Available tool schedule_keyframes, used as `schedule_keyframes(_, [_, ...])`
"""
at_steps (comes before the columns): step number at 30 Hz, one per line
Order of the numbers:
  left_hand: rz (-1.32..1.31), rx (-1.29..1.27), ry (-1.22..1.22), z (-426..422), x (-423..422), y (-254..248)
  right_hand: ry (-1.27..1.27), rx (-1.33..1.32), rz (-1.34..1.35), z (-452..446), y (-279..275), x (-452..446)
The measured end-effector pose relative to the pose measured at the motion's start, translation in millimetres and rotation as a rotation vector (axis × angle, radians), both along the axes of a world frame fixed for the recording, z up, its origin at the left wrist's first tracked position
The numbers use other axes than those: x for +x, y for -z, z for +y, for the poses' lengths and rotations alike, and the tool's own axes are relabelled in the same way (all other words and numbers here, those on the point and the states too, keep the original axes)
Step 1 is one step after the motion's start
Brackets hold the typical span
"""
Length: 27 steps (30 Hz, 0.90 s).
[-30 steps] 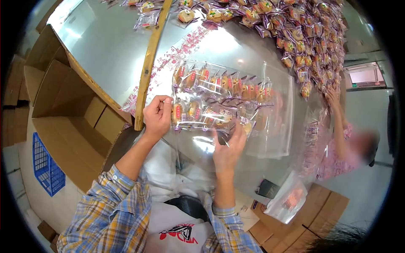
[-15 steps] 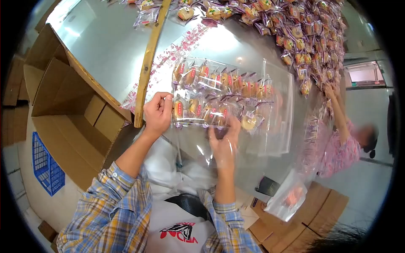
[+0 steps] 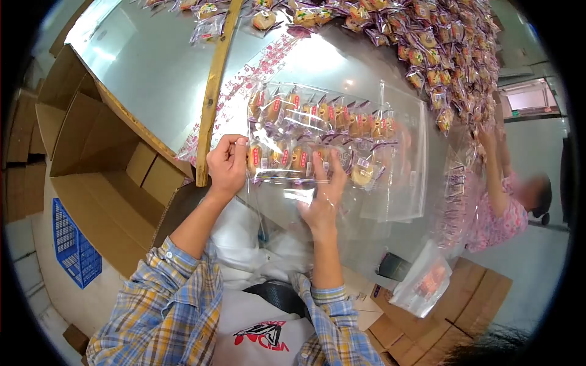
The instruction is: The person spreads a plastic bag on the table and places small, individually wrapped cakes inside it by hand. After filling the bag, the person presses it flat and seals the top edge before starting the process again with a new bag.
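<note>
A large clear plastic bag [image 3: 378,207] lies on the metal table with two rows of individually wrapped pastries [image 3: 299,157] inside it. My left hand [image 3: 227,166] is closed, pinching the bag's left edge beside the lower row. Fingers spread, my right hand [image 3: 325,198] reaches over the lower row and its fingertips touch the wrapped pastries there. Plastic sheen covers part of that hand, so I cannot tell whether it is inside the bag or on top. A round wrapped pastry [image 3: 363,173] sits at the lower row's right end.
A heap of wrapped pastries [image 3: 433,55] covers the far right. A wooden strip [image 3: 218,91] crosses the table. To the left are an open cardboard box [image 3: 110,195] and a blue crate [image 3: 74,244]. A co-worker in a pink patterned top [image 3: 497,222] reaches toward the heap.
My right hand has slid slightly forward, its fingers now stretched farther over the lower row. My left hand keeps its pinch on the bag edge. The co-worker's arms have shifted a little.
</note>
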<state>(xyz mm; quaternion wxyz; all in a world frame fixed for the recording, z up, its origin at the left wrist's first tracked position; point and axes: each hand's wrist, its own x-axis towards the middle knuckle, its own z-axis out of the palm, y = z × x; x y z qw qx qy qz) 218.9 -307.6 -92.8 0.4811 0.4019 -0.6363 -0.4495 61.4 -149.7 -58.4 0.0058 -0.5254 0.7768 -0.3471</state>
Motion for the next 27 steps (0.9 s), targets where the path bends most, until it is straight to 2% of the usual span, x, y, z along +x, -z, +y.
schedule_keyframes(6, [0.049,0.033,-0.002,0.3,-0.1,3.6,0.084,-0.062,-0.131,-5.4,-7.2,8.4])
schedule_keyframes(9, [0.023,0.024,-0.001,-1.2,2.9,4.2,0.04,-0.068,-0.351,2.8,-30.2,4.9])
schedule_keyframes(15, [0.044,0.021,0.014,-0.8,2.3,5.3,0.209,-0.166,-0.742,26.9,17.3,-1.6])
schedule_keyframes(18, [0.032,0.039,0.017,-1.4,3.8,7.6,0.257,0.006,-0.671,29.7,15.2,-0.2])
schedule_keyframes(21, [0.014,0.023,0.009,-1.7,4.5,7.0,0.092,-0.025,-0.116,28.6,0.6,-7.4])
schedule_keyframes(25, [0.018,0.021,0.016,0.0,3.3,5.2,0.141,0.042,-0.018,39.4,-12.1,-29.3])
schedule_keyframes(27, [0.02,0.047,0.023,-1.4,3.8,5.2,0.272,0.111,0.146,36.3,-20.1,-37.1])
